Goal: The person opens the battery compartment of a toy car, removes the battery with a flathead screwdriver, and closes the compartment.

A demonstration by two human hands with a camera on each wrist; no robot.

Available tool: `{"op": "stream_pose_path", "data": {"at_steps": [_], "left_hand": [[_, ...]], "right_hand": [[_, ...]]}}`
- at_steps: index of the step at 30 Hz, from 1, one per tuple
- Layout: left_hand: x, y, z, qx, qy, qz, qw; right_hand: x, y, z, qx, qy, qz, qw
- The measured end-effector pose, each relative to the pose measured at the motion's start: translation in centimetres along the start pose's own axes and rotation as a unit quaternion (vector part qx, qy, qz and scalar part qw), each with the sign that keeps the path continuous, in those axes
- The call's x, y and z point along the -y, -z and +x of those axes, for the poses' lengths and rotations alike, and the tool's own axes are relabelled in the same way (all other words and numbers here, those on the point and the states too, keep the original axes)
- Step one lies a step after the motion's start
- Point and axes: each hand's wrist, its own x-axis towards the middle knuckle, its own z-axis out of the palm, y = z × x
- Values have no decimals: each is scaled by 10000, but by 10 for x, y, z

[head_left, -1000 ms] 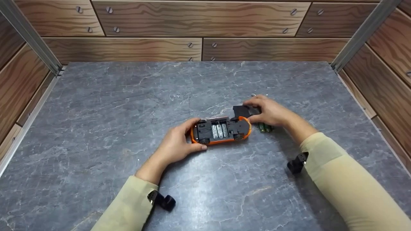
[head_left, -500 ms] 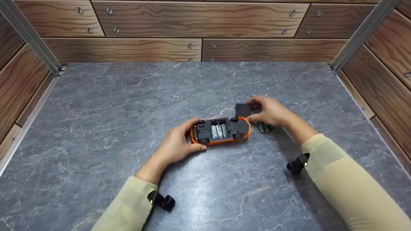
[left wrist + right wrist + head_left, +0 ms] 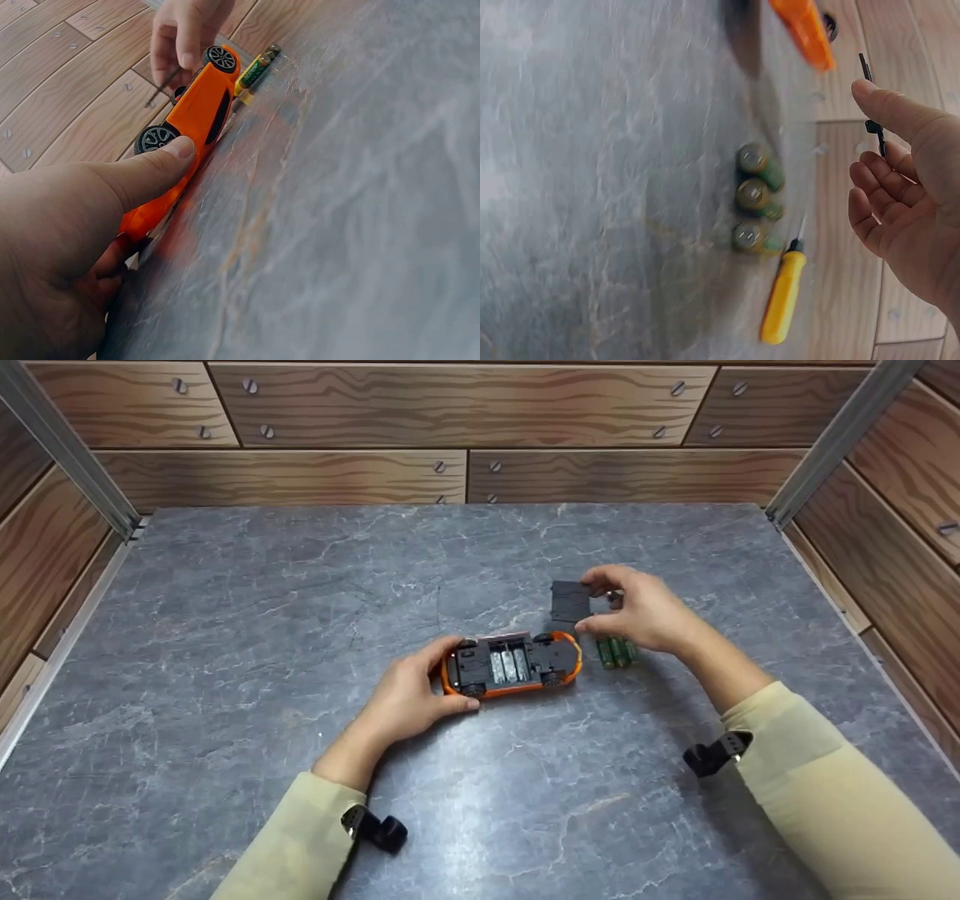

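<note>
An orange toy car [image 3: 555, 660] lies wheels up on the table, its battery compartment [image 3: 509, 663] uncovered with silvery batteries inside. My left hand [image 3: 405, 694] grips the car's left end, thumb along the near side and fingers around the far side. Between thumb and fingers, my right hand [image 3: 649, 607] pinches a flat black battery cover [image 3: 570, 601], held beyond the car's right end. In the right wrist view the cover [image 3: 866, 67] appears edge-on, above the table. Three green batteries [image 3: 617, 652] lie side by side below the right hand.
A screwdriver [image 3: 784, 296] with a yellow handle lies beyond the batteries in the right wrist view; the right hand mostly hides it in the head view. Wood-patterned panels [image 3: 465, 405] and metal posts [image 3: 840, 442] border the grey marbled table [image 3: 300, 585].
My right hand has carried the black cover away from the car, toward the back of the table, and turned it flatter to the head camera. More of the green batteries shows. The left hand stays put.
</note>
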Motion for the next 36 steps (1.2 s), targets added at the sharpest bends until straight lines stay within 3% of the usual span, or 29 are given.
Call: {"op": "stream_pose_path", "data": {"at_steps": [7,12,19,36], "left_hand": [[0,2,0,-10,51,-3,10000],[-1,1,-1,22,75,3,10000],[-1,1,0,45,101,-26,9999],[0,1,-1,69,33,8,10000]], "right_hand": [[23,-11,-7,116,714,-319,9969],[37,-23,-12,311,982,-577,9930],[49,-37,-14,614,1157,-975,9866],[55,-48,-11,866,1206,-1157,9821]]}}
